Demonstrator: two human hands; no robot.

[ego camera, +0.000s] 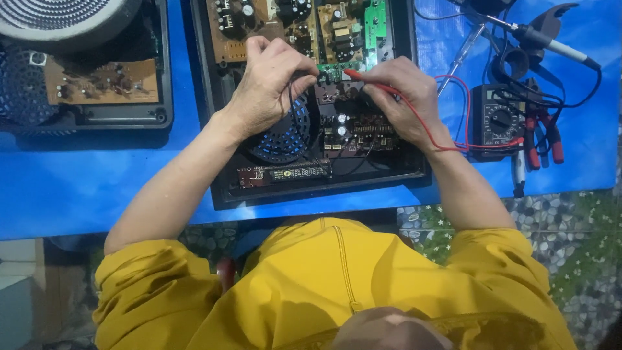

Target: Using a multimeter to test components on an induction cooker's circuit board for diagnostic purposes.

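While right hand (pixel 405 97) pinches red probe (pixel 376 83) | left hand (pixel 269 84) beside | multimeter (pixel 497 122) near edge

an electronics repair bench: opened appliance circuit boards (pixel 337 32), multimeter (pixel 497 122), pliers (pixel 543 139) on a blue table (pixel 97 175).

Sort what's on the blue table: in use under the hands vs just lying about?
In use:
left hand and right hand on the open black appliance's boards
red probe, its lead running to the multimeter

Lying about:
second opened unit
red-handled pliers
soldering iron
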